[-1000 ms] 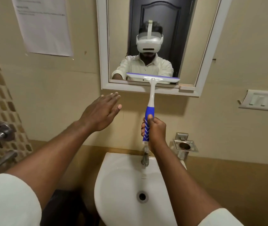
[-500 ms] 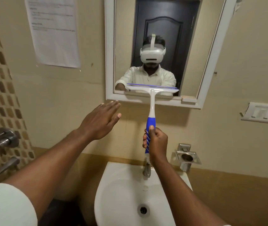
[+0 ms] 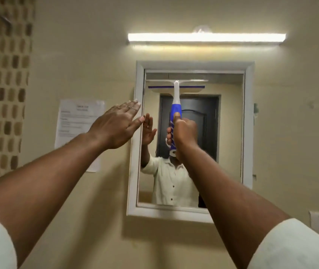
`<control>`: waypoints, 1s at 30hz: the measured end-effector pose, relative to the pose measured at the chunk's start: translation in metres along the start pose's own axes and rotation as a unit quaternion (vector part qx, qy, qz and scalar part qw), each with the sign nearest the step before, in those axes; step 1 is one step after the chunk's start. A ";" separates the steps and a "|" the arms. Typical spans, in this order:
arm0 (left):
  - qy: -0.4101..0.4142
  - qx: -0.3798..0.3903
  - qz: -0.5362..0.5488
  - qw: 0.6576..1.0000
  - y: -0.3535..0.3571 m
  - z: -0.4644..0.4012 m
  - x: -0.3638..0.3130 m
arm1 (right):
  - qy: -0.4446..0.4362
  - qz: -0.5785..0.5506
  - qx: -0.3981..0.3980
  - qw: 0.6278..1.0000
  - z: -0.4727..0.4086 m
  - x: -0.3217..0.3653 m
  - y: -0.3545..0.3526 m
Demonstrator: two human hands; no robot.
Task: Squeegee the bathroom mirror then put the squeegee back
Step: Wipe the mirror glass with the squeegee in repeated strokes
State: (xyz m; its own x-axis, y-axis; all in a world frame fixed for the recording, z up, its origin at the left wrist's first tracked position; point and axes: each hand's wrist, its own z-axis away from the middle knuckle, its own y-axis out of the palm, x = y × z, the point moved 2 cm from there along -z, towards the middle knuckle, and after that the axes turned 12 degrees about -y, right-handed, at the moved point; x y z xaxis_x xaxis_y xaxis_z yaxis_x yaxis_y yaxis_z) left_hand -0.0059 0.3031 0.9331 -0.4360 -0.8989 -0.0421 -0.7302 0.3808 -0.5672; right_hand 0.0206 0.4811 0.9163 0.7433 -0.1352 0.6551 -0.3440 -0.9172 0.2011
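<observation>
Right hand [image 3: 184, 133] fist-wrapped round squeegee [image 3: 176, 105] handle, blade at top left of mirror [image 3: 230, 133], likely placed for downward pull. Left hand [image 3: 116, 127] flat, fingers together, empty, by frame's left edge.
</observation>
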 end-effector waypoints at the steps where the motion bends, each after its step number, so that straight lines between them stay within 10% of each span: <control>1: 0.002 -0.005 -0.004 1.000 -0.005 -0.007 0.000 | -0.005 0.000 -0.003 1.000 -0.009 0.006 0.004; 30: 0.083 0.053 0.117 0.988 0.034 -0.010 -0.036 | -0.034 0.094 -0.006 0.995 -0.006 -0.044 0.028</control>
State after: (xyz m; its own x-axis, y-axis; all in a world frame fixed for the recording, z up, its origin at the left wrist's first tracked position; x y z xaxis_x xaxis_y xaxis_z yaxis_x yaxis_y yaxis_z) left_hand -0.0200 0.3506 0.9237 -0.6738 -0.7372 -0.0511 -0.5441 0.5417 -0.6407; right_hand -0.0254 0.4642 0.8976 0.7017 -0.3299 0.6314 -0.4877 -0.8686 0.0881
